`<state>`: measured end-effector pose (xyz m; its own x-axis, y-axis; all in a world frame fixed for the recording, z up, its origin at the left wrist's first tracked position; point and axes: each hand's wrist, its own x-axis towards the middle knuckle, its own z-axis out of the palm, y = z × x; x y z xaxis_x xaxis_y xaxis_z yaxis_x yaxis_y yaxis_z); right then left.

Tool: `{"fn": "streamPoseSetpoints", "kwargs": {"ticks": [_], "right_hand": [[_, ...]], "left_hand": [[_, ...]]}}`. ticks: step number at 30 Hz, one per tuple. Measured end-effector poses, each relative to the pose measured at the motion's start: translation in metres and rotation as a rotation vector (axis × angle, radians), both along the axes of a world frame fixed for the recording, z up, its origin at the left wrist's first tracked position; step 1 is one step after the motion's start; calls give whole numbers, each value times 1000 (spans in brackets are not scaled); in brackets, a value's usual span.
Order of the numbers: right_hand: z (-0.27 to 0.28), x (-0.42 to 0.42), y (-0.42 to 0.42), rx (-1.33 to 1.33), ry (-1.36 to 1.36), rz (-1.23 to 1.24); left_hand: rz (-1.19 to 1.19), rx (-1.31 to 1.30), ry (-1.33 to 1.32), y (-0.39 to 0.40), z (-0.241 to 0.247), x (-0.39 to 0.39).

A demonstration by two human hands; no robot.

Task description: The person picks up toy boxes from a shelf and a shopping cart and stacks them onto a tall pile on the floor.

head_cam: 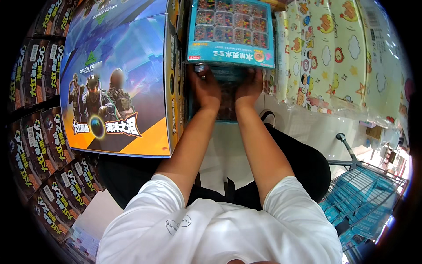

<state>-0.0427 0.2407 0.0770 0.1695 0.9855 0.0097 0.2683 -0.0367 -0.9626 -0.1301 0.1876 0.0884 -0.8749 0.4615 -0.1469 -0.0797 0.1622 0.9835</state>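
A teal display box of colourful water beads (230, 33) lies face up in front of me, its small clear compartments showing beads. Just below its near edge, my left hand (205, 85) and my right hand (250, 85) grip a shaded teal box (227, 73) from its two sides. Shadow and the upper box hide most of my fingers. Beneath my hands, more dark packaging (227, 99) shows between the wrists, with a teal edge near the floor.
A large blue-and-orange printed carton (118, 85) stands close on the left, beside stacked dark boxes (36, 72). Plastic-wrapped cartoon-print packs (326, 56) are on the right. A wire cart (366, 194) holding teal boxes stands at lower right on the pale tiled floor (296, 128).
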Motion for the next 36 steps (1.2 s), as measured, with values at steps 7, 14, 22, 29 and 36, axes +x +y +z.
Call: {"fn": "streamPoseSetpoints", "kwargs": {"ticks": [7, 14, 22, 29, 36], "right_hand": [[-9, -4, 0, 46, -13, 39], [7, -1, -32, -33, 320, 37], [63, 12, -54, 53, 224, 268], [72, 2, -50, -106, 279, 308], [78, 17, -43, -149, 305, 126]], "left_hand": [[-80, -112, 234, -17, -2, 35], [-259, 84, 125, -21, 76, 51], [-414, 307, -307, -21, 82, 38], [-468, 329, -409, -26, 99, 26], [-348, 84, 6, -31, 98, 31]]}}
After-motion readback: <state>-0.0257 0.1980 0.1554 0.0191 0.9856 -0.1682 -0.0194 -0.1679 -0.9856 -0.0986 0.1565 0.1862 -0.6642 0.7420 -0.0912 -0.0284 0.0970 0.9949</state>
